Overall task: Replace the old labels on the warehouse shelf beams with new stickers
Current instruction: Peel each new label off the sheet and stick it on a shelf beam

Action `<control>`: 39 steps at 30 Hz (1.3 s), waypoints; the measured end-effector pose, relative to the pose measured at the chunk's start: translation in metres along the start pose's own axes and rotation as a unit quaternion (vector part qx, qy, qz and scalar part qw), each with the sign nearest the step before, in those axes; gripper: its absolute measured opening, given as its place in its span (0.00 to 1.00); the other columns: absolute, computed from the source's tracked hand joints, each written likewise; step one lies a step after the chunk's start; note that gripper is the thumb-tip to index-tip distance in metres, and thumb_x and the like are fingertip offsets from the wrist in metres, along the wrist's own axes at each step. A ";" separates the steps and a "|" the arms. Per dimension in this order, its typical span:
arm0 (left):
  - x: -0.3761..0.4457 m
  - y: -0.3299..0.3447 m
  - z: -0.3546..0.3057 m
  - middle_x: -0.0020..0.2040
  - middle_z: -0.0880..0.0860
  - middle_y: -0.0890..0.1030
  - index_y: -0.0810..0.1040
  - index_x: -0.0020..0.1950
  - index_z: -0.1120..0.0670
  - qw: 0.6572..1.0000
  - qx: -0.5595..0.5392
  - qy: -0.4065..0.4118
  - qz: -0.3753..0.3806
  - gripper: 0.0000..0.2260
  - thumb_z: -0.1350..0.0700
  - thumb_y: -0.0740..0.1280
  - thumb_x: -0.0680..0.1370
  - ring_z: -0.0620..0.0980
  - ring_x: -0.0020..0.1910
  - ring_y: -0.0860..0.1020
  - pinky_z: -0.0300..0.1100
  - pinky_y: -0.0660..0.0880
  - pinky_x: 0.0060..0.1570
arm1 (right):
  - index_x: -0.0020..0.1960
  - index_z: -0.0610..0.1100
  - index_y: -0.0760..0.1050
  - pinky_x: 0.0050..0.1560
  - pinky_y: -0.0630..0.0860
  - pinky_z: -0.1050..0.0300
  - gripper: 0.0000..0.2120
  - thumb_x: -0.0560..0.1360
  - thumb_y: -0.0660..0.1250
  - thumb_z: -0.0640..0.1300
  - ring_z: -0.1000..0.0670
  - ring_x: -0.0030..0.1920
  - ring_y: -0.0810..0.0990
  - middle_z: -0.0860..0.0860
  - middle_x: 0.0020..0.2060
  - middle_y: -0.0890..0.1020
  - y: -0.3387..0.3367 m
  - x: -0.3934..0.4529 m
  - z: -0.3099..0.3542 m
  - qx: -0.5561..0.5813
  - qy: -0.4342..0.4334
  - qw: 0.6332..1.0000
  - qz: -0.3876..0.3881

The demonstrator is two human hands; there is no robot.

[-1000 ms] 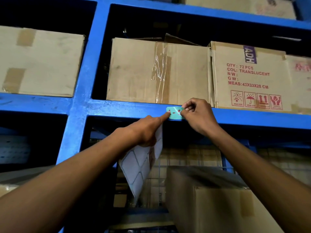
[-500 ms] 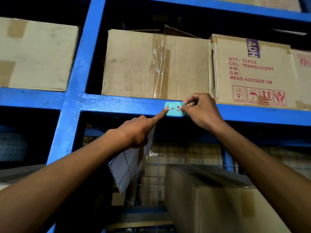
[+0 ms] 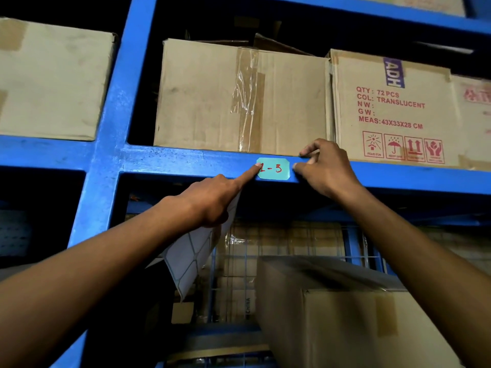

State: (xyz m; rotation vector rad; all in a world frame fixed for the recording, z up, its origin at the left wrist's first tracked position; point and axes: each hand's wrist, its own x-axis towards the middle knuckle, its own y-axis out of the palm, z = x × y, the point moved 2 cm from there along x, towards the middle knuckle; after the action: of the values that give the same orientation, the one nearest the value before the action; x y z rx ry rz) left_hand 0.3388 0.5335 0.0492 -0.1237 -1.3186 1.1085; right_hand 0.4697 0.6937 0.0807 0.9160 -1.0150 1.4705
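Note:
A teal sticker (image 3: 273, 169) with "1-3" in red lies flat on the front of the blue shelf beam (image 3: 186, 163). My left hand (image 3: 212, 200) presses its index fingertip on the sticker's left edge and holds a white sticker sheet (image 3: 191, 258) that hangs down below it. My right hand (image 3: 326, 168) rests on the beam just right of the sticker, fingers bent, thumb tip beside the sticker's right edge, nothing visible in it.
Cardboard boxes stand on the shelf above: a taped one (image 3: 239, 99) and a printed one (image 3: 393, 110). A blue upright post (image 3: 111, 128) is at left. Below the beam a large box (image 3: 345, 314) stands in front of wire mesh.
My right hand has slid off the sticker to the right, so the whole "1-3" now shows. The left fingertip stays on the left edge. The view has shifted slightly.

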 end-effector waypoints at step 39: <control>-0.098 0.053 -0.022 0.65 0.43 0.74 0.60 0.71 0.36 0.755 -0.620 -0.082 -0.197 0.41 0.66 0.74 0.68 0.39 0.55 0.79 0.37 0.79 0.46 | 0.62 0.42 0.75 0.55 0.76 0.47 0.15 0.75 0.63 0.41 0.50 0.55 0.75 0.50 0.52 0.77 0.022 -0.187 -0.030 0.091 -0.086 0.988 0.092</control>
State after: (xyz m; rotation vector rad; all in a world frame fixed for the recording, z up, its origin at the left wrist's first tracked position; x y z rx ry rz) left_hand 0.3414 0.5033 -0.0603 -0.6998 -1.9418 -0.2778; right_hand 0.4709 0.6581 -0.1069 1.1190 -1.1295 1.6816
